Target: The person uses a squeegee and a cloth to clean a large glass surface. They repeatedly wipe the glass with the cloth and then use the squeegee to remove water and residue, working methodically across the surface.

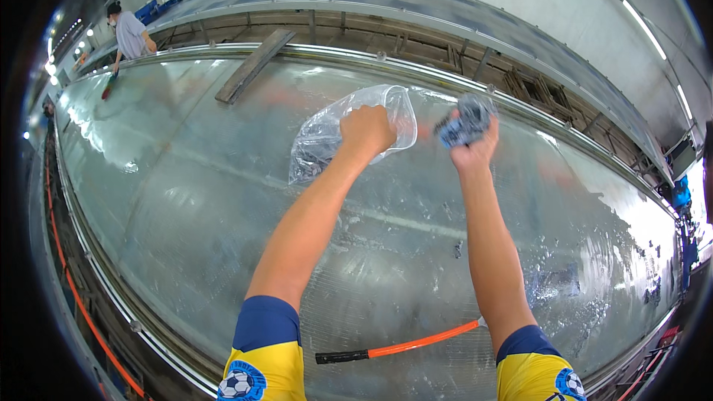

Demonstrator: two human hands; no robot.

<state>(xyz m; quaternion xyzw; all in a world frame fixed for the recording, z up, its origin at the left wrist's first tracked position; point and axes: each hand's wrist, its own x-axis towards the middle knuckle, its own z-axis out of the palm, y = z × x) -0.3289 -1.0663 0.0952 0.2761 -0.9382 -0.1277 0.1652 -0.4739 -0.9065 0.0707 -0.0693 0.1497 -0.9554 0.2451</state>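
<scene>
My left hand (368,132) is closed in a fist on a clear plastic bag (402,115), beside its open mouth. Dark, crumpled scraps (313,157) lie in the bag's lower left part. To the right of the bag, my right hand (479,150) grips a crumpled clump of dark grey and bluish film (468,120), slightly smeared by motion. The bag rests on a broad, wet, glassy table (245,230). Small dark bits (457,250) are stuck to the surface below my right hand.
An orange tool handle with a black end (423,339) lies near me, partly behind my right forearm. A wooden board (255,67) crosses the far rail. At the far left a person (132,36) leans over the table. Water and dark scraps cover the right side.
</scene>
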